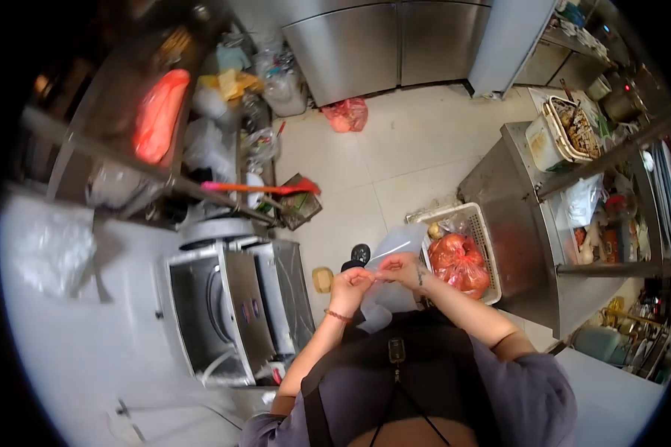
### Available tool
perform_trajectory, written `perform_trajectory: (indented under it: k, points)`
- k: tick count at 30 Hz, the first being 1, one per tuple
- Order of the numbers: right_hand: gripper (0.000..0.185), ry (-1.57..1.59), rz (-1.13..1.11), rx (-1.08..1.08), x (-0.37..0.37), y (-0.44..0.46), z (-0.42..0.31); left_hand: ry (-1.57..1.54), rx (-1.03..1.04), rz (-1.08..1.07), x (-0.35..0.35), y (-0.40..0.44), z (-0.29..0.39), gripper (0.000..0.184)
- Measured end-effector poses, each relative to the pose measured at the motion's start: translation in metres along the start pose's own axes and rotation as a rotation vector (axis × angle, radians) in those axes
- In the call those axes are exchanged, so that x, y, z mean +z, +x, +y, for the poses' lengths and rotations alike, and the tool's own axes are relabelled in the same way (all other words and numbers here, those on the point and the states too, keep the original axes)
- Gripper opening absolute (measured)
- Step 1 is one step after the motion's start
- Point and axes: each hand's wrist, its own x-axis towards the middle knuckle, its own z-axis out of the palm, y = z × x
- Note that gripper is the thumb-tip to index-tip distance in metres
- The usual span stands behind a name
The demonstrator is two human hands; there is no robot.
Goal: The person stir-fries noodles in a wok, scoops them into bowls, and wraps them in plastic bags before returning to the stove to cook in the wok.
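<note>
A translucent plastic bag (400, 244) hangs in front of my body, its sheet spreading above and below my fingers. My left hand (348, 289), with a reddish bracelet at the wrist, pinches the bag's edge. Close beside it, fingertips nearly meeting, my right hand (404, 270) is closed on the same edge. Just beyond my right hand, a white plastic basket (489, 249) on the floor holds red bags (458, 264) with round contents. A dark shoe (360, 254) shows past my hands.
To the left stands a metal appliance with open compartments (231, 313). A red-handled broom (246, 188) crosses toward a dustpan (300, 203). A steel cabinet (511, 216) is at right, bearing a square tub (548, 145). A red bag (347, 115) lies before the steel refrigerator (343, 56).
</note>
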Motion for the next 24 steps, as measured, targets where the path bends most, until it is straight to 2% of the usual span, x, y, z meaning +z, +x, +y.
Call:
perform_trajectory:
  k: [2, 4, 5, 6, 8, 9, 10, 12, 14, 15, 16, 18, 19, 20, 22, 23, 24]
  points:
    - [0.01, 0.084, 0.069, 0.022, -0.019, 0.042, -0.039, -0.093, -0.008, -0.034, -0.017, 0.056, 0.041, 0.007]
    - [0.013, 0.241, 0.201, 0.055, -0.053, 0.085, -0.06, -0.51, -0.24, -0.057, -0.029, 0.111, 0.085, 0.008]
    - [0.01, 0.474, 0.345, 0.088, -0.053, 0.087, -0.105, -0.642, -0.273, -0.018, -0.032, 0.137, 0.104, 0.013]
    - [0.01, 0.494, 0.379, 0.077, -0.067, 0.101, -0.125, -0.625, -0.295, -0.049, -0.046, 0.167, 0.112, 0.013]
    - [0.007, 1.06, 0.447, 0.025, -0.116, 0.117, -0.162, -0.936, -0.371, -0.048, -0.072, 0.245, 0.114, 0.013]
    - [0.008, 1.168, 0.584, 0.042, -0.136, 0.119, -0.191, -0.972, -0.379, -0.116, -0.082, 0.281, 0.125, 0.014]
    - [0.008, 1.207, 0.63, -0.013, -0.171, 0.121, -0.195, -1.003, -0.396, -0.184, -0.08, 0.319, 0.14, 0.014]
    - [0.008, 1.331, 0.529, -0.264, -0.245, 0.119, -0.186, -0.684, -0.464, 0.148, -0.03, 0.365, 0.216, 0.008]
    - [0.011, 1.3, 0.581, -0.402, -0.272, 0.086, -0.243, -0.761, -0.339, 0.006, -0.056, 0.45, 0.21, 0.004]
    - [0.017, 1.205, 0.642, -0.396, -0.291, 0.089, -0.248, -0.627, -0.259, 0.05, -0.035, 0.473, 0.239, 0.01]
    - [0.027, 0.956, 0.664, -0.476, -0.313, 0.098, -0.246, -0.428, -0.078, 0.166, -0.003, 0.495, 0.264, 0.008]
    - [0.037, 0.151, 0.752, -0.338, -0.341, 0.108, -0.276, 0.199, 0.311, 0.036, 0.044, 0.527, 0.312, 0.005]
    - [0.034, -0.321, 0.944, -0.188, -0.366, 0.128, -0.279, 0.43, 0.418, -0.085, 0.055, 0.561, 0.32, 0.014]
    - [0.034, -0.282, 0.974, -0.203, -0.388, 0.146, -0.29, 0.44, 0.496, -0.244, 0.073, 0.587, 0.332, 0.016]
    - [0.027, -0.477, 1.271, -0.003, -0.421, 0.172, -0.302, 1.132, 0.362, -0.207, 0.092, 0.622, 0.355, 0.013]
    - [0.015, -0.149, 1.446, -0.254, -0.442, 0.185, -0.317, 1.124, 0.381, -0.229, 0.111, 0.643, 0.365, 0.013]
    - [0.015, -0.155, 1.472, -0.261, -0.473, 0.188, -0.332, 0.809, 0.363, -0.091, 0.126, 0.667, 0.374, 0.008]
